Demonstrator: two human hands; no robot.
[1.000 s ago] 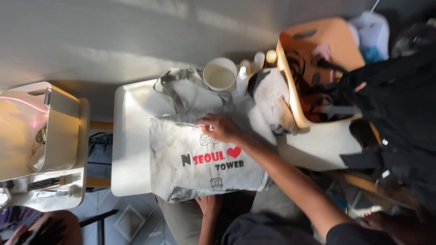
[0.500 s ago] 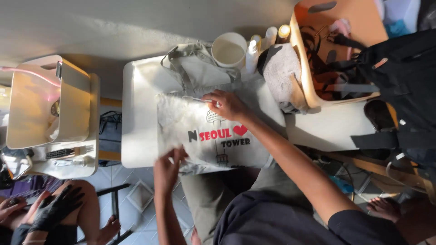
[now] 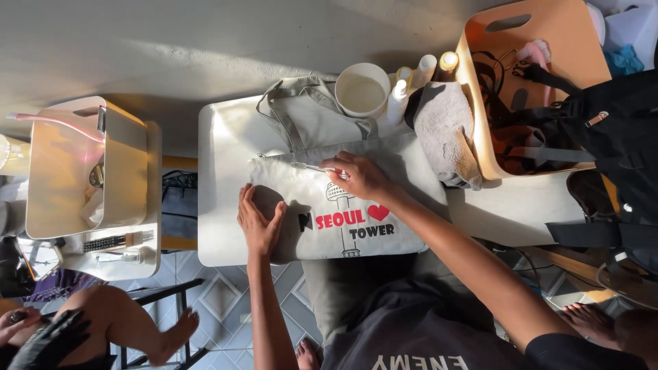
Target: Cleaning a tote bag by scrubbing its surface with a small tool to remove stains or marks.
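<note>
Tote bag (image 3: pixel 343 212), grey canvas with printed tower and heart, lies flat on the white table (image 3: pixel 219 137) in front of me. Since 1 second ago my left hand (image 3: pixel 259 223) has come up and now presses flat, fingers spread, on the bag's left end. My right hand (image 3: pixel 360 177) pinches a thin pen-like tool (image 3: pixel 312 166) at the top edge. The orange bin (image 3: pixel 541 34) holds dark straps and a brush; the white cup (image 3: pixel 362 90) looks empty.

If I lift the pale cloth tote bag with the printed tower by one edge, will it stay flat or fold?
The pale cloth tote bag would probably fold; its fabric wrinkles and its handles lie limp. It looks light and flat. The left hand is pressing it down.
</note>
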